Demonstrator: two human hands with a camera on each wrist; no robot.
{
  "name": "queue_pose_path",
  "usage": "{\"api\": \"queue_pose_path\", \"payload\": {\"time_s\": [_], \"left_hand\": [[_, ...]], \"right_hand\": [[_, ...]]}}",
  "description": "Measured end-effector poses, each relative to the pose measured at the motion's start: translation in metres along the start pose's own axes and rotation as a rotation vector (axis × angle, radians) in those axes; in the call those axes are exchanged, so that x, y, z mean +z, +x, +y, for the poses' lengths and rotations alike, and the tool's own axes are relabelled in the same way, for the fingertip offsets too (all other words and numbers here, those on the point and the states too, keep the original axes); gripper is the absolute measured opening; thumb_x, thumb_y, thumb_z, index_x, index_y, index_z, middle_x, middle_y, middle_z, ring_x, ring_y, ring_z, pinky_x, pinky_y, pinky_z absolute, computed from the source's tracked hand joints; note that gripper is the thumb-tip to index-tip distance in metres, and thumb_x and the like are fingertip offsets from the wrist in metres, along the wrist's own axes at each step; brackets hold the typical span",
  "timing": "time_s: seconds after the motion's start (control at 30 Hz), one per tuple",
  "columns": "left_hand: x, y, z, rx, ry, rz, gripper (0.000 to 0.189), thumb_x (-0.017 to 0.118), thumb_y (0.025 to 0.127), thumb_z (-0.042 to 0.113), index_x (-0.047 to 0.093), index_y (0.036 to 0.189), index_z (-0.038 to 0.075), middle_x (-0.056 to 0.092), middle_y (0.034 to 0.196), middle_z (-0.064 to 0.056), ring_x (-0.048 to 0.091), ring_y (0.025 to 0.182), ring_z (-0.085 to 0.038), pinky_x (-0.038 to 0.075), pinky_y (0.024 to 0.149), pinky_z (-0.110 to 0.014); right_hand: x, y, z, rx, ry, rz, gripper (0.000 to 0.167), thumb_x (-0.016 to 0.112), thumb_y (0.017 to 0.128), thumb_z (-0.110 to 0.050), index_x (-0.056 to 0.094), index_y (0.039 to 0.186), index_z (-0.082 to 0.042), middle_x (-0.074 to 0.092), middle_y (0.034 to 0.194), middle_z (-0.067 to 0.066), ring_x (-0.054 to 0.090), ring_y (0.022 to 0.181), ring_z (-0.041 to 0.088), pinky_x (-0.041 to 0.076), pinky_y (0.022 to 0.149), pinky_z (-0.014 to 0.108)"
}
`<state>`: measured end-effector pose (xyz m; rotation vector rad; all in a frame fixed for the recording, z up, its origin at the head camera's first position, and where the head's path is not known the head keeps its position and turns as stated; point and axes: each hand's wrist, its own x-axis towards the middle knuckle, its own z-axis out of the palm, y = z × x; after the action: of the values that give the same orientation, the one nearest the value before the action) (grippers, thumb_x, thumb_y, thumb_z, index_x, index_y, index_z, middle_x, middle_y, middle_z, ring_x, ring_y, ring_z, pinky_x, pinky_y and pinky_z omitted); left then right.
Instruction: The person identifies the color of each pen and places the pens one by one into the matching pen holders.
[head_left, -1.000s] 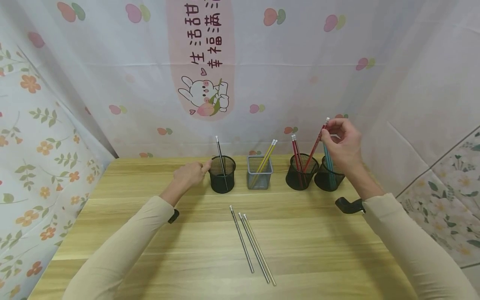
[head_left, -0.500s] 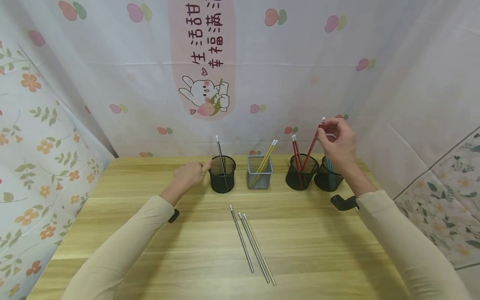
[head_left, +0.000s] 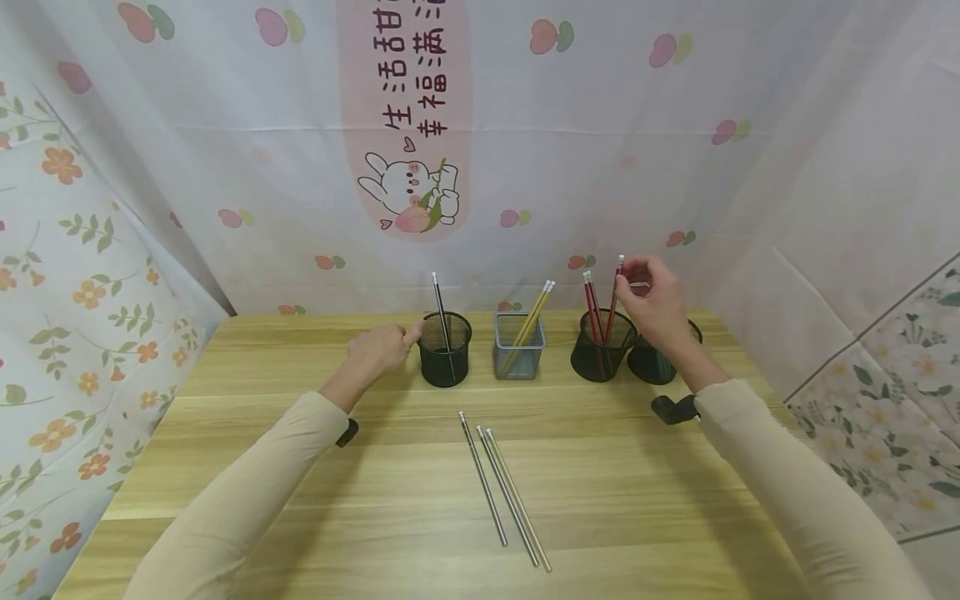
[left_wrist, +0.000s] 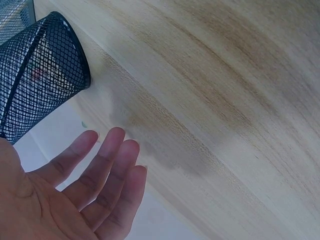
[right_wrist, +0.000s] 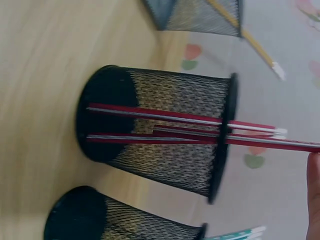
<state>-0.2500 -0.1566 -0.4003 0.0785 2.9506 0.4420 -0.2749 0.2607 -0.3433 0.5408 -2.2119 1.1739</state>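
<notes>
My right hand pinches a red pencil near its white eraser end, over a round black mesh pencil cup. In the right wrist view the pencil's lower part is inside that cup, alongside two other red pencils. Just a fingertip shows at the pencil's upper end there. At the left, my left hand has its fingertips right at the side of another black mesh cup, which holds a black pencil. In the left wrist view its fingers are spread and relaxed.
Between these cups stands a square grey mesh holder with yellow pencils. A further black cup with teal pencils is partly behind my right hand. Three loose pencils lie on the wooden table. A printed curtain hangs behind.
My right hand has moved left and lower with the red pencil, which now stands more upright and deeper in the cup. The left hand stays in place.
</notes>
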Motion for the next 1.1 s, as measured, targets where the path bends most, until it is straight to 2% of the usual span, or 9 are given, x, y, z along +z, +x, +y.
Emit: {"api": "queue_pose_path", "payload": {"time_s": [0.17,0.33,0.53,0.67,0.93,1.1], "left_hand": [[0.0,0.0,0.001,0.002,0.001,0.001,0.088,0.007,0.104,0.065,0.058,0.143,0.005,0.059,0.133,-0.028,0.063,0.104,-0.049,0.048,0.081,-0.064],[-0.001,-0.001,0.001,-0.01,0.009,-0.008,0.086,0.007,0.105,0.063,0.056,0.145,0.004,0.059,0.134,-0.028,0.063,0.103,-0.048,0.049,0.081,-0.062],[-0.001,-0.001,0.001,-0.011,0.016,-0.015,0.086,0.006,0.105,0.063,0.055,0.146,0.005,0.057,0.136,-0.029,0.062,0.107,-0.05,0.049,0.082,-0.062],[-0.001,-0.001,0.001,-0.009,0.015,-0.014,0.087,0.006,0.105,0.064,0.054,0.146,0.004,0.056,0.136,-0.029,0.061,0.108,-0.051,0.048,0.083,-0.063],[-0.001,-0.002,0.002,-0.008,0.002,-0.011,0.089,0.005,0.104,0.066,0.054,0.147,0.005,0.056,0.137,-0.028,0.06,0.11,-0.051,0.047,0.084,-0.064],[-0.001,-0.002,0.002,0.0,-0.001,-0.006,0.088,0.006,0.104,0.065,0.055,0.146,0.005,0.057,0.137,-0.028,0.061,0.108,-0.051,0.048,0.083,-0.063]], "right_hand": [[0.004,-0.008,0.014,0.039,-0.037,-0.081,0.017,0.062,0.098,0.0,0.059,0.113,0.008,0.064,0.102,0.016,0.061,0.09,0.012,0.048,0.077,0.013],[0.006,-0.015,0.018,0.05,-0.058,-0.158,0.016,0.061,0.099,0.0,0.058,0.113,0.007,0.064,0.101,0.016,0.061,0.089,0.02,0.047,0.075,0.014],[0.007,-0.021,0.018,0.071,-0.081,-0.192,0.016,0.061,0.098,0.001,0.058,0.113,0.005,0.064,0.103,0.015,0.062,0.091,0.022,0.046,0.074,0.014],[0.007,-0.021,0.015,0.085,-0.073,-0.187,0.016,0.061,0.098,0.001,0.058,0.113,0.006,0.064,0.102,0.016,0.062,0.091,0.022,0.047,0.074,0.014],[0.004,-0.019,0.008,0.071,-0.053,-0.105,0.016,0.064,0.097,-0.002,0.059,0.109,0.007,0.063,0.099,0.016,0.061,0.086,0.014,0.048,0.073,0.014],[0.0,-0.024,-0.002,0.068,-0.031,-0.102,0.015,0.066,0.098,-0.004,0.061,0.107,0.007,0.063,0.098,0.014,0.06,0.084,0.01,0.048,0.072,0.015]]}}
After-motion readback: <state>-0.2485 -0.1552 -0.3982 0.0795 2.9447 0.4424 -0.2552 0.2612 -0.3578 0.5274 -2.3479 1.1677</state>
